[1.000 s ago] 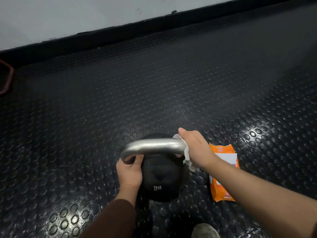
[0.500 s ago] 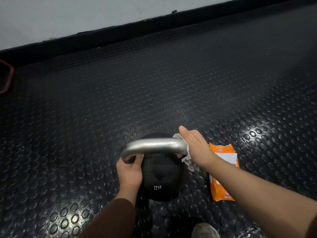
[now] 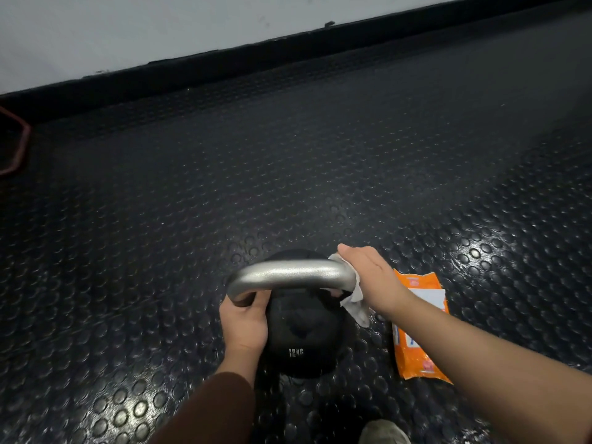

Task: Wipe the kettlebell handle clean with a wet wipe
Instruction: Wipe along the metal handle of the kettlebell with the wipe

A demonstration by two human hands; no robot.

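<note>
R hand [image 3: 373, 277] clamps wet wipe [image 3: 354, 299] round kettlebell handle [image 3: 288, 276] R bend, frame lower-ctr; L hand [image 3: 245, 323] grips handle's L leg.

One kettlebell [image 3: 301, 341], one wipe [image 3: 356, 304], one wipe pack [image 3: 416, 357], two hands [image 3: 245, 322] [image 3: 373, 280].

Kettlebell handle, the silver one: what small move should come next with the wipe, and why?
Probably slide the right hand, which grips the white wet wipe around the silver metal handle's right bend, leftward along the bare top bar; the left hand holds the handle's left end, steadying it.
</note>
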